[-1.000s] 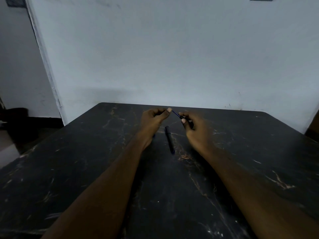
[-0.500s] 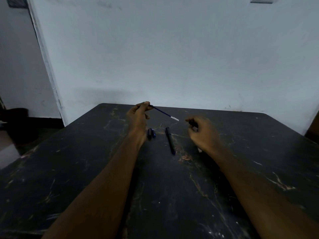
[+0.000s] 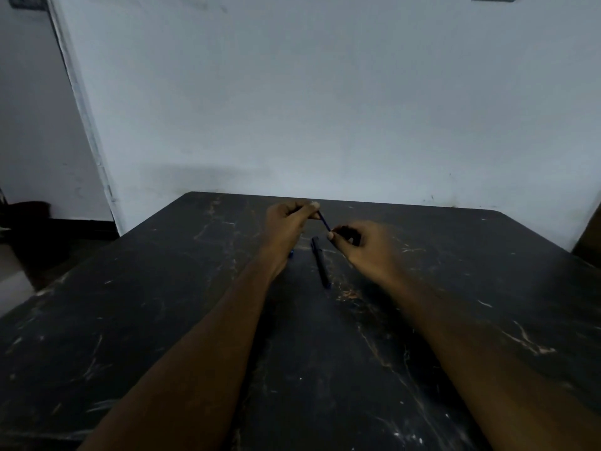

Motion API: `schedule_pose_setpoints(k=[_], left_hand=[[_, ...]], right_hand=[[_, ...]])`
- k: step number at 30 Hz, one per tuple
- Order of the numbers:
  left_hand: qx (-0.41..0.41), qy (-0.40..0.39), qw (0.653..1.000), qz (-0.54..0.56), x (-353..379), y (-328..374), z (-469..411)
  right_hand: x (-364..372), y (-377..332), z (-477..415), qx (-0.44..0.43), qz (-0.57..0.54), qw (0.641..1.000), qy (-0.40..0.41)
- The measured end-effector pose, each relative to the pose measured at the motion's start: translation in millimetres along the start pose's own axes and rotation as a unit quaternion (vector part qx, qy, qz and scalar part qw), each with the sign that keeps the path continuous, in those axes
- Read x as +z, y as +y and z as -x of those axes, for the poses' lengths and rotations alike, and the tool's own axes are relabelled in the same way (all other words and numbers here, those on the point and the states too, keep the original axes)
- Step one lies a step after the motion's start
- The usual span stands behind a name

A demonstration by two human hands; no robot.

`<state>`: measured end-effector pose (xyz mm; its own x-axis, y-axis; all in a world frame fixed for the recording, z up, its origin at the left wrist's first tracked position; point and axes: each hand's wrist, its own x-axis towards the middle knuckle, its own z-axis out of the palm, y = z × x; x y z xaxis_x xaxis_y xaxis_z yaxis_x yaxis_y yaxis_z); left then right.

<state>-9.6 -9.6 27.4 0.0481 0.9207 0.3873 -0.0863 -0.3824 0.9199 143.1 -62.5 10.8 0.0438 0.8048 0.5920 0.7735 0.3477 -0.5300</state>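
Dark, veined tabletop backed by a pale wall, viewed from above and behind two bare forearms stretched toward the far middle of the surface. Left hand, fingers curled: pinched the upper end of a thin blue refill between thumb and forefinger. Right hand, fingers curled: gripped a short dark pen part and met the lower end of the refill at the thumb tip. Held the refill clear of the table, slanted down from left to right between the two hands. Dark pen barrel: flat on the table just below, between the wrists, pointed near to far. Small blue piece: on the table beside the left wrist, mostly hidden; could not tell its kind.
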Motion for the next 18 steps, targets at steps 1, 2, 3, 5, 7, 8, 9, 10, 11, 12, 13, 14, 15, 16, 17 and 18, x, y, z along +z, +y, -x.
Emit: schedule_pose_setpoints(k=[1,2,3,5,7,8,9,10,11,12,13,14,15,16,17,18], left_hand=[[0.001,-0.003,1.0,0.001,0.7,-0.4,0.5],[0.001,-0.005,1.0,-0.003,1.6,-1.0,1.1],[0.0,-0.007,1.0,-0.005,2.3,-1.0,2.1],[-0.001,-0.006,1.0,-0.009,3.7,-1.6,4.2],[0.0,-0.014,0.999,-0.03,4.5,-3.0,4.9],[0.003,-0.02,0.999,-0.047,4.9,-3.8,5.5],[0.008,-0.024,0.998,-0.061,5.7,-4.1,6.4],[0.014,-0.026,0.997,-0.071,6.7,-4.6,7.3],[0.017,-0.028,0.996,-0.082,7.6,-4.8,8.2],[0.019,-0.032,0.995,-0.095,8.4,-4.8,9.0],[0.021,-0.038,0.993,-0.107,9.2,-4.3,10.1],[0.024,-0.044,0.992,-0.117,9.9,-4.3,11.0],[0.028,-0.048,0.991,-0.125,10.4,-4.2,11.8],[0.03,-0.049,0.99,-0.132,10.5,-4.4,12.0],[0.031,-0.048,0.989,-0.138,10.7,-4.7,12.0],[0.032,-0.047,0.988,-0.143,11.0,-5.0,11.9]], right_hand=[[-1.7,1.1,-0.6,0.009,0.0,1.0,0.009],[-3.8,3.8,-1.3,0.02,-0.001,1.0,0.021],[-6.5,8.4,-2.3,0.035,-0.005,0.999,0.034],[-13.6,21.2,-4.5,0.072,-0.012,0.995,0.061],[-22.2,35.6,-6.6,0.124,-0.004,0.989,0.078],[-27.1,40.9,-6.2,0.152,0.002,0.985,0.082],[-31.9,46.1,-5.6,0.173,0.011,0.981,0.084],[-36.5,51.1,-4.8,0.186,0.023,0.978,0.087],[-40.1,56.0,-3.8,0.197,0.042,0.976,0.087],[-43.4,60.0,-2.5,0.21,0.068,0.972,0.084],[-45.6,63.1,-1.1,0.224,0.097,0.967,0.079],[-47.4,65.7,0.5,0.239,0.129,0.96,0.069],[-48.8,67.0,2.2,0.254,0.158,0.953,0.056],[-49.8,67.4,3.3,0.269,0.181,0.945,0.045],[-51.1,66.1,4.3,0.28,0.195,0.939,0.04],[-51.9,65.1,4.9,0.287,0.204,0.935,0.037]])
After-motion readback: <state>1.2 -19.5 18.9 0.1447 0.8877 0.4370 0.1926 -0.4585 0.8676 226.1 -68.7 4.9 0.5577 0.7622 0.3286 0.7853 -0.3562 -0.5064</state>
